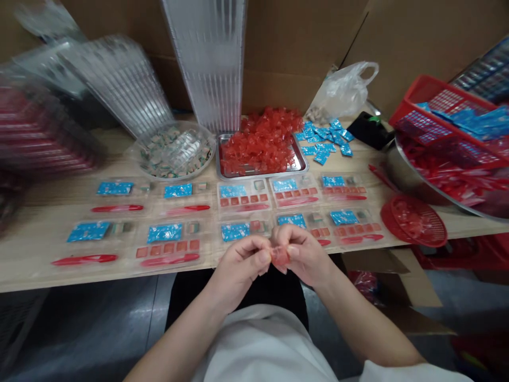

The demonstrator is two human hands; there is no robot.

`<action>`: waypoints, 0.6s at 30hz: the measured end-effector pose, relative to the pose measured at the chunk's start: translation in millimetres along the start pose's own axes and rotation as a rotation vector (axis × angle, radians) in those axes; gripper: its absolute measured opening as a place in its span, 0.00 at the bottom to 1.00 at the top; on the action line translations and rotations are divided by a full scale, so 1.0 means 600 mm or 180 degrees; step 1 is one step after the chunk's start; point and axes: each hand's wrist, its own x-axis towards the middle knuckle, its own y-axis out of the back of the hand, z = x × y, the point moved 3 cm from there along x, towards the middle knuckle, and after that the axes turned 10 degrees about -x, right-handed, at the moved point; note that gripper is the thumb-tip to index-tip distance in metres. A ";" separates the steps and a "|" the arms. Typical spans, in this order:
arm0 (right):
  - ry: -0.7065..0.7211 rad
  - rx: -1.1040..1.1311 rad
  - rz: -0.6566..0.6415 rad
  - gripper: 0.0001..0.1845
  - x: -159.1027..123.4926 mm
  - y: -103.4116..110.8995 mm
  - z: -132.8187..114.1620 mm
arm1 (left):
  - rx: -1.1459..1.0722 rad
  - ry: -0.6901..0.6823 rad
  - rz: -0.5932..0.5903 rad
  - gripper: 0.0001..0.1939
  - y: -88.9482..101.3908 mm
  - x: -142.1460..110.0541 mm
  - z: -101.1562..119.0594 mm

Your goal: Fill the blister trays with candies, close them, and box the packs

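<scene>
Pinching a small red piece [280, 256] between left hand [243, 263] and right hand [307, 256], just below the centre of the frame. Holding both hands nearly together, with the piece bridging the gap, and gripping it from either side with thumb and fingertips. Holding it near the front edge of a table [24, 270] and partly hiding the trays just behind. Wearing a white top [270, 345], showing at the bottom of the frame.

Facing clear trays [87, 248] in two rows of five across the middle of the frame. Seeing blue packets [165, 233] and red sticks [85, 260] in them, plus rows of red squares [169, 248] in several, mostly right of centre.

Facing, farther back near the centre, a red pile [262, 143] in a metal tray [301, 163]; seeing a round clear bowl [139, 164] of small pieces just to its left and loose packets [330, 138] just to its right. Looking toward a tall clear stack [207, 58] at top centre and a blurred red stack [35, 132] at the left edge.

Seeing a plastic bag [344, 90] at upper right, then a red basket [431, 114] of blue packets above a metal bowl [413, 175], and a small round basket [392, 225] below. Glimpsing an open carton [421, 281] at lower right.
</scene>
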 end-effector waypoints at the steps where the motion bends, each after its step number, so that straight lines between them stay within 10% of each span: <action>1: -0.0046 0.0060 0.0176 0.16 -0.003 -0.001 0.005 | 0.0037 -0.0121 0.0126 0.13 0.001 0.001 -0.001; 7: -0.0413 -0.0454 0.0661 0.10 -0.032 0.015 0.024 | 0.2163 -0.1153 0.0638 0.04 0.015 -0.001 -0.009; 12: 0.0412 -0.3040 0.1069 0.09 -0.001 0.050 -0.008 | 0.4014 -0.1705 0.0549 0.16 0.042 -0.027 -0.006; 18: 0.1174 -0.5020 -0.0078 0.11 0.057 0.040 -0.006 | 0.5212 -0.2020 0.0112 0.09 0.074 -0.034 -0.008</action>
